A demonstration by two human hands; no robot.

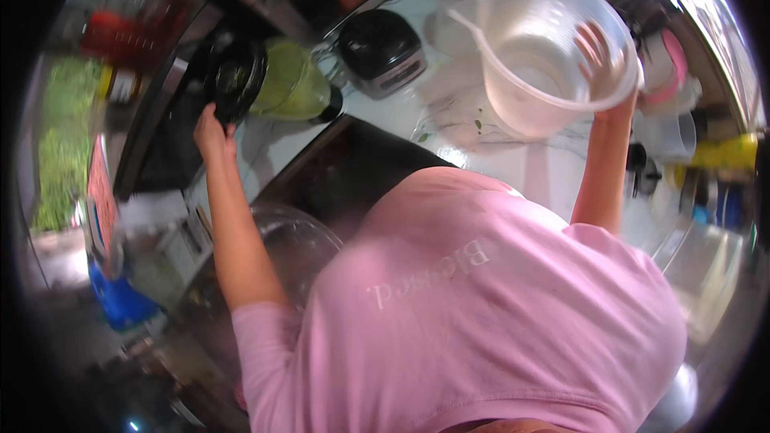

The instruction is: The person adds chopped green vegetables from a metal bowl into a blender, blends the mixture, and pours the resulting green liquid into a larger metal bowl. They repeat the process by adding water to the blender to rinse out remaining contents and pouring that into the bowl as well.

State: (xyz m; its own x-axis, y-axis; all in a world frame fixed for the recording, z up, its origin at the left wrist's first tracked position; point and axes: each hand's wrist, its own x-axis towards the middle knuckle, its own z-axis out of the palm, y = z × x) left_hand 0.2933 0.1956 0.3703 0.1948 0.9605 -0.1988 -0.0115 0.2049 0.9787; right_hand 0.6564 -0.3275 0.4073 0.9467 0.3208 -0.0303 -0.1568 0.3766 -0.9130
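Note:
My left hand (pixel 215 135) grips the near edge of a round black part (pixel 236 79) at the wide end of a blender jar. Green contents fill the blender jar (pixel 289 81), and a black collar (pixel 332 104) is at its other end. I cannot tell whether the jar is upright or tilted. On the right, my right hand (pixel 595 57) holds a large translucent plastic bucket (pixel 517 96) by its side, fingers showing through the plastic. The bucket's mouth faces me, with nothing seen inside. Between them stands a black-topped blender base (pixel 380 51).
Small green leaf bits (pixel 479 126) lie on the wet, marble-patterned counter (pixel 433 114). A dark panel (pixel 355 168) is in front of my body, and a clear round vessel (pixel 295 228) is under my left arm. Pink-edged containers (pixel 668 66) stand at right.

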